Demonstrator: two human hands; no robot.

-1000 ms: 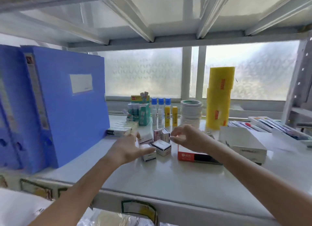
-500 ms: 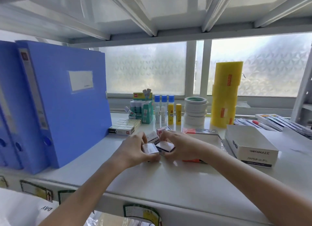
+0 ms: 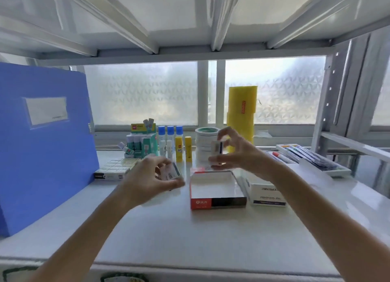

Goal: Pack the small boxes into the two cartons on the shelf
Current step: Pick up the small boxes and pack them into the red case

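Two open cartons sit on the white shelf: a red-and-black carton (image 3: 217,202) with a white, bare inside at centre, and a white carton (image 3: 267,196) right beside it on the right. My left hand (image 3: 147,181) is lifted to the left of the red carton, fingers closed on small white boxes (image 3: 169,173). Above the red carton's far edge, my right hand (image 3: 234,153) pinches small white boxes (image 3: 217,148) between thumb and fingers, held upright.
A big blue file box (image 3: 42,142) stands at the left. A flat pack of small boxes (image 3: 116,167) lies beside it. Glue sticks (image 3: 179,148), tape rolls (image 3: 203,138) and a tall yellow roll (image 3: 241,113) line the back. A pen tray (image 3: 312,157) lies at the right.
Both hands closed on the small boxes on the shelf and lifted them. The right hand has swung right and up over the red carton; the left has risen slightly.
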